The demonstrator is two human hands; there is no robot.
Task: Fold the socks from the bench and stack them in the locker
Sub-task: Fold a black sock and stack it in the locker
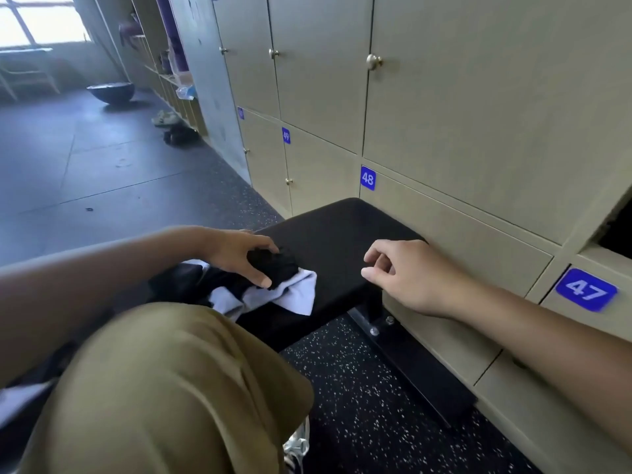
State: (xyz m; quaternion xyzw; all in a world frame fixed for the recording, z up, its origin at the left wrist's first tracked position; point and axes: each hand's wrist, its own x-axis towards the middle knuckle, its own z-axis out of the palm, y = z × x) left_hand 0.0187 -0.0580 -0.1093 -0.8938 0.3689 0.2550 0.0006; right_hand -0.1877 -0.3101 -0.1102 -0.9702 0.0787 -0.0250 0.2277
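On the black padded bench [342,230] lies a heap of socks: a bunched black sock [273,265] on top of pale blue-white ones [294,295], with more dark ones to the left [181,282]. My left hand [236,254] grips the black sock, thumb and fingers curled round it. To the right, my right hand [403,271] hovers over the bench's near corner with loosely curled fingers and holds nothing. An open locker [619,230] shows as a dark gap at the far right, above the number 47 plate [586,289].
Beige locker doors [444,97] with round knobs run along the right, numbered 48 and 49. My knee in olive trousers [164,388] fills the lower left. The speckled floor [359,422] lies below the bench. Shoes [167,118] and a half-ball [111,92] sit far off.
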